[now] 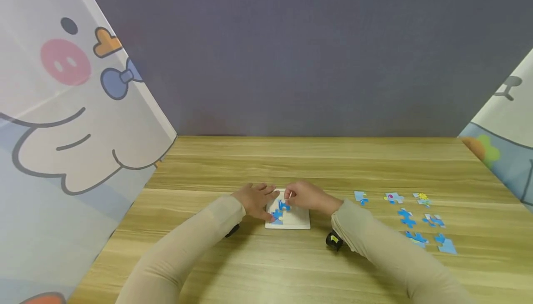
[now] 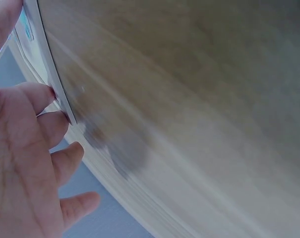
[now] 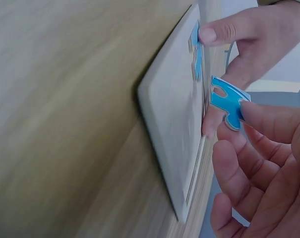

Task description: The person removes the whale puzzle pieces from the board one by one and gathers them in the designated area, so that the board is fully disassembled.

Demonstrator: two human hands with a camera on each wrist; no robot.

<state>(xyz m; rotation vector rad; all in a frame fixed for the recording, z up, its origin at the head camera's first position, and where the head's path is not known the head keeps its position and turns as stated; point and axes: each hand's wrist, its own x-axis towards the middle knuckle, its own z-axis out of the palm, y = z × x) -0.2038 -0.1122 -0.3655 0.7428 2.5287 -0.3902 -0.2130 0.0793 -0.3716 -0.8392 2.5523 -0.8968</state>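
A white puzzle tray [image 1: 297, 216] lies on the wooden table between both hands. Inside its lower left corner sits a blue jigsaw piece [image 1: 276, 221], which the thumb of my left hand [image 1: 254, 200] touches. The left fingers are spread along the tray's left and upper edge; in the left wrist view, fingertips meet the tray rim [image 2: 58, 84]. My right hand [image 1: 309, 195] pinches another blue jigsaw piece [image 3: 229, 103] between thumb and fingers. That piece is held above the tray surface [image 3: 172, 104], tilted and apart from it.
Several loose jigsaw pieces lie in rows on the right of the table, among them one with a yellow sun [image 1: 423, 197] and a light blue corner piece [image 1: 447, 246]. A grey partition [image 1: 316, 63] rises behind the table, with cartoon-printed panels [image 1: 83, 123] at the sides.
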